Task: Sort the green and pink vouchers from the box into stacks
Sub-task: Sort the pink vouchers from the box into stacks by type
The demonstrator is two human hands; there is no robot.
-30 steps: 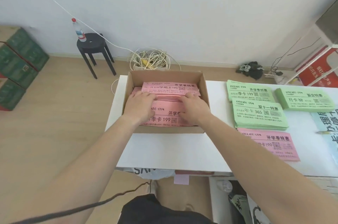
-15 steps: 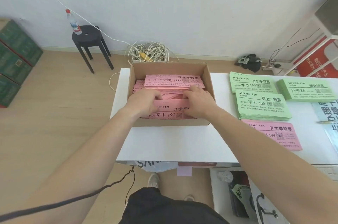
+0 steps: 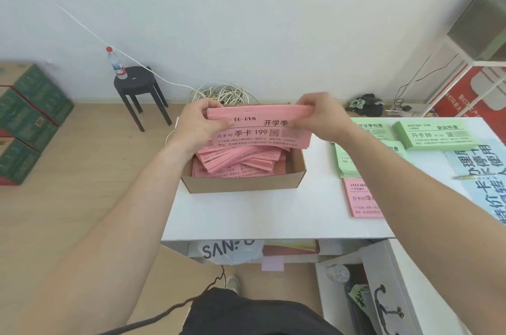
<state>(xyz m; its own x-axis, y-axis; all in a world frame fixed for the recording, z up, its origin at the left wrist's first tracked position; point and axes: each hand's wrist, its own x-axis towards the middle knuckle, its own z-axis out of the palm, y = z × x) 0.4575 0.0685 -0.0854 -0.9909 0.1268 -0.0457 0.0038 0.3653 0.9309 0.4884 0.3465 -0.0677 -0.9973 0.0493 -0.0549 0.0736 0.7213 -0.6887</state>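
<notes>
A thick bundle of pink vouchers [image 3: 257,130] hangs above the cardboard box [image 3: 243,184]. My left hand [image 3: 200,122] grips its left end and my right hand [image 3: 320,117] grips its right end. More pink vouchers [image 3: 238,162] lie loose and fanned inside the box. On the white table [image 3: 246,214] to the right lie green voucher stacks [image 3: 435,134] [image 3: 347,162] and a pink stack [image 3: 361,197], partly hidden by my right forearm.
A blue printed sheet [image 3: 482,178] lies at the table's right edge. Behind the box sit a coil of white cable [image 3: 221,93] and a black stool [image 3: 139,88] with a water bottle [image 3: 116,63]. Green boxes [image 3: 24,121] stand at left.
Both hands were down inside the box gathering pink vouchers; now they have lifted a bundle up out of it. The camera has also tilted, shifting the view.
</notes>
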